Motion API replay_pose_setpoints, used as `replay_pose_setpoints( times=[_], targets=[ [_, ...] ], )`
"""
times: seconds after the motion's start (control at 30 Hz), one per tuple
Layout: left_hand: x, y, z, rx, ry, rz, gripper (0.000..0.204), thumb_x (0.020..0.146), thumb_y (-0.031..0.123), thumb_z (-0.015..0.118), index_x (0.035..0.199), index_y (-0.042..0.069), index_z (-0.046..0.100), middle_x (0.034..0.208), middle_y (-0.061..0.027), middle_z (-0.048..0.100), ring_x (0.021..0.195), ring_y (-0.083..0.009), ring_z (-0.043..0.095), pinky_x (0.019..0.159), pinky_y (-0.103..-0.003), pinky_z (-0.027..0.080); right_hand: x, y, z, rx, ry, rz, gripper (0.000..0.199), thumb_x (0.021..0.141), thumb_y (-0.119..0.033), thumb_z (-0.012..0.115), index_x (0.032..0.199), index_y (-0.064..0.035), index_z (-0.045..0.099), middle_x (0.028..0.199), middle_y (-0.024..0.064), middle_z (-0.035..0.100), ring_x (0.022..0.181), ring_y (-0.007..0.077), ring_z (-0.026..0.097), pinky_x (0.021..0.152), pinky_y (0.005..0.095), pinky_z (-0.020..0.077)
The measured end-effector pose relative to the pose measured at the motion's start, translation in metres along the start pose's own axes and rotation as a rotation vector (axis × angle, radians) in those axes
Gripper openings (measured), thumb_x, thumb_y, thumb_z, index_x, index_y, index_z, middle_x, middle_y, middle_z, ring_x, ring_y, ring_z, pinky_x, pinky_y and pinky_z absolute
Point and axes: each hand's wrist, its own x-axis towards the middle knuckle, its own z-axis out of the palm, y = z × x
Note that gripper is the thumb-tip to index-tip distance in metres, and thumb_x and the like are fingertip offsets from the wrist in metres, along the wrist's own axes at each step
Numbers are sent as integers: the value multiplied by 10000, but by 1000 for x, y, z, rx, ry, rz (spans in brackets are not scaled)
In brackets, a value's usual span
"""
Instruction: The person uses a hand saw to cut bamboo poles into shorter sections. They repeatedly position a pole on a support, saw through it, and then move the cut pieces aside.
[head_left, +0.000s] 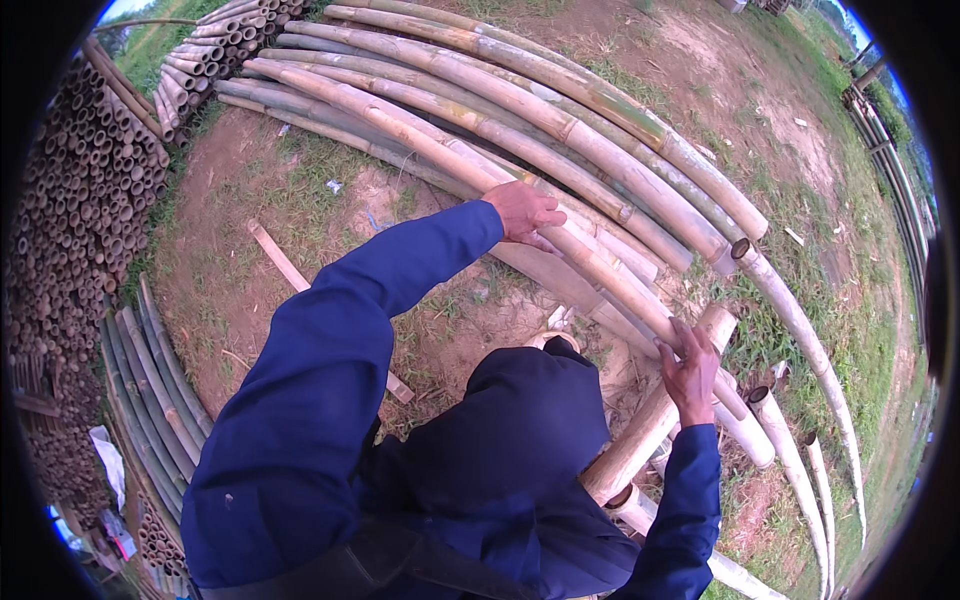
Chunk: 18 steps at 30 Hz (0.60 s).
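A long, pale bamboo pole (612,277) runs slantwise from the far left toward the near right. My left hand (521,212) wraps over its middle stretch, fingers curled down its far side. Nearer its right end, my right hand (690,372) grips the same pole, with the thumb on the left and the fingers over the top. Below that end lies a thick bamboo log (636,440), set crosswise. More bamboo poles (590,140) lie side by side just beyond my left hand. The undersides of both grips are hidden.
Stacked bamboo (75,190) rises at the left, cut ends facing out. Green poles (150,370) lie at lower left. A flat bamboo strip (278,255) rests on the ground by my left sleeve. Further poles (800,330) stretch along the right side over grass.
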Motion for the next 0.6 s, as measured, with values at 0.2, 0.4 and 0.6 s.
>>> replay_pose_setpoints(
  times=[0.2,0.4,0.6],
  targets=[
    [4,9,21,-33,-5,10,482,819,525,775,1104,167,625,981,-59,611,943,-293,670,812,-439,549,-4,18,26,7,-86,104,432,818,-146,824,1231,-93,709,933,139,632,877,360,659,760,464,534],
    [6,9,39,-11,-3,-98,641,860,470,775,1428,232,599,1373,-101,591,1242,-329,580,1045,-463,470,-5,43,54,10,84,17,385,847,-182,803,1207,-73,719,1039,123,652,990,352,642,893,472,502],
    [18,-4,52,-28,-121,-36,679,883,501,743,1467,199,571,1384,-70,613,1263,-276,587,1070,-426,446,-8,61,84,-108,16,131,438,917,-275,734,1326,-132,671,1322,85,665,1269,325,607,1169,647,353]
  ],
)
